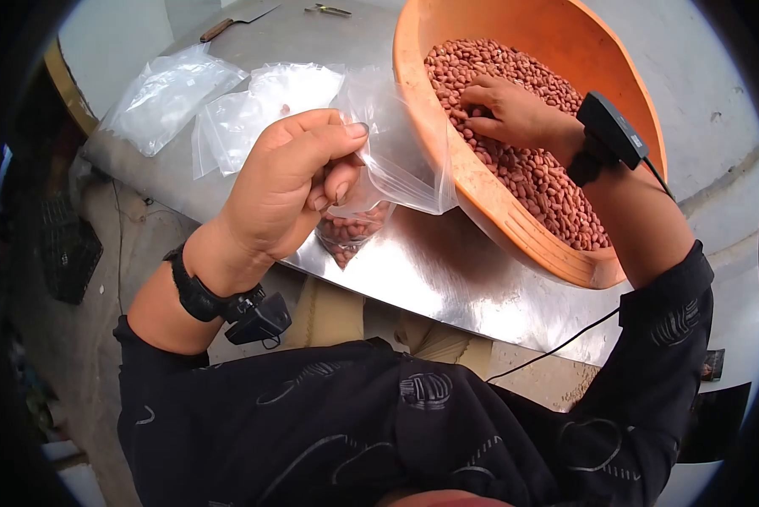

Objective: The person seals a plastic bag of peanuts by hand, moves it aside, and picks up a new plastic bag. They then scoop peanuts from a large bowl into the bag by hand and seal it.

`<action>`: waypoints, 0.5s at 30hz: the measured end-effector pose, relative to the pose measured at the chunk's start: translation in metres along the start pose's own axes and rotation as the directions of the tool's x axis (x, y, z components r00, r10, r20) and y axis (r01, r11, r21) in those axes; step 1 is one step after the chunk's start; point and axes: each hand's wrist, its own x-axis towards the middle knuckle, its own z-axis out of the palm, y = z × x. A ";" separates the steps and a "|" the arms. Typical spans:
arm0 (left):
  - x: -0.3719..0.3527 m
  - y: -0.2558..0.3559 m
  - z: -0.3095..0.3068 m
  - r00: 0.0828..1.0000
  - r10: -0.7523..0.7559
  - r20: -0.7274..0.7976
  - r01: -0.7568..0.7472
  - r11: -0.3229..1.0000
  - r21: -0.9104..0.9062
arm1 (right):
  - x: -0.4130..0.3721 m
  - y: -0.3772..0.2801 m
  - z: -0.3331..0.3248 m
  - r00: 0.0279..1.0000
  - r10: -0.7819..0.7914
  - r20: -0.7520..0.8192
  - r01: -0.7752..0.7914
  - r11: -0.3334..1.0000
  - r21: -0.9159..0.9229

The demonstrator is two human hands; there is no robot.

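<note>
Red-skinned peanuts [557, 203] lie heaped in a wide orange basin [515, 21] at the right side of a metal desk [455, 283], as seen from the head camera, while a smaller batch sits at the bottom of a clear bag [405, 165] beside the basin's near-left rim. The worker's left hand [282, 173] is closed around the upper part of that bag, thumb pressed against curled fingers, its plastic fanning out to the right toward the rim and its filled corner hanging below the fingers. The right hand [510, 114] reaches over the basin's edge and rests on the heap, fingers half curled and their tips down among the peanuts; whether it has any in its grasp cannot be told. A black strap [195, 287] with a small device circles the left wrist, and a black box [614, 131] trailing a cable is fastened at the right. On the far left of the desk lie two piles of clear plastic bags, one outer pile [172, 97] and one inner pile [257, 110] just beside it. Beyond them are a wooden-handled blade [219, 29] and a small pair of snips [327, 10]. Dark sleeves with pale line drawings frame the scene.
</note>
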 end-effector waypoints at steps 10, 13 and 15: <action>-0.001 0.001 0.008 0.997 0.047 -0.064 -0.042 0.996 0.073 | -0.093 0.002 -0.004 0.969 0.247 0.031 -0.245 0.968 -0.057; -0.002 0.003 0.007 0.997 0.034 -0.072 -0.029 0.997 0.074 | -0.090 0.007 -0.016 0.978 0.210 0.014 -0.209 0.978 -0.017; -0.003 0.001 0.008 0.997 0.041 -0.061 -0.036 0.997 0.072 | -0.085 0.002 -0.022 0.959 0.282 -0.010 -0.279 0.956 0.092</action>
